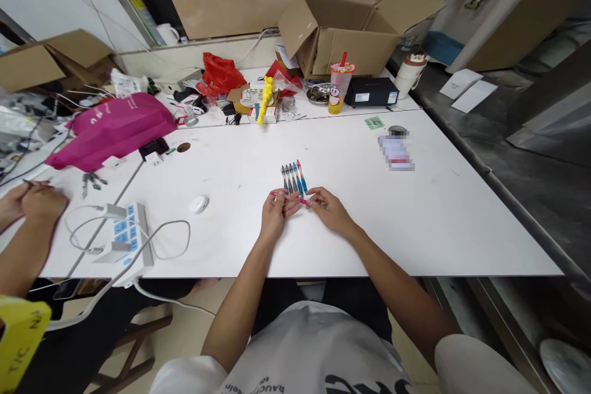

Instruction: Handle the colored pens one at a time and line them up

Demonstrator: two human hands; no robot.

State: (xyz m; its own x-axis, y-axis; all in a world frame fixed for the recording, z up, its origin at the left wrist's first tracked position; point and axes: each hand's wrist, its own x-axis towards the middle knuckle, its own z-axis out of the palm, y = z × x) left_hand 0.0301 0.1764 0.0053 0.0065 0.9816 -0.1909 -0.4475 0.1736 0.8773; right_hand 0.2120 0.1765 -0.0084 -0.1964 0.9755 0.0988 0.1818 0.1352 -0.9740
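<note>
A red pen (300,200) lies crosswise between my two hands, just above the white table. My left hand (276,212) is closed round its left part. At the pen's right end, the fingertips of my right hand (330,209) pinch it. Right beyond my fingers, several click pens (292,177) lie side by side in a row on the table. Those on the left are dark grey or black, then come blue ones, and a red-topped one is at the right. Their near ends are partly hidden behind my hands.
A white power strip (133,237) with cables and a white earbud case (199,204) lie left. Another person's hands (39,200) rest at far left. Behind stand a drink cup (338,83), a black box (372,92) and an open carton (351,43). A blurred packet (396,152) lies right.
</note>
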